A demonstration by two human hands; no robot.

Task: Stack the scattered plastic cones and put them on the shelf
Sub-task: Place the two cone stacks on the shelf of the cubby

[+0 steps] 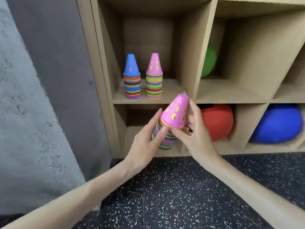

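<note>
A tall stack of many-coloured plastic cones with a pink cone on top (175,113) is held tilted in front of the wooden shelf (195,95). My left hand (146,142) wraps round the lower striped rims of the stack. My right hand (196,134) grips the pink top cone from the right, thumb under its rim. In the upper left cubby stand two upright cone stacks: one topped blue (132,76) and, to its right, one topped pink (154,75).
A green ball (208,61) lies in the upper middle cubby. A red ball (217,121) and a blue ball (279,124) fill lower cubbies to the right. Grey padded wall (49,80) stands left of the shelf. Black speckled floor (165,195) lies below.
</note>
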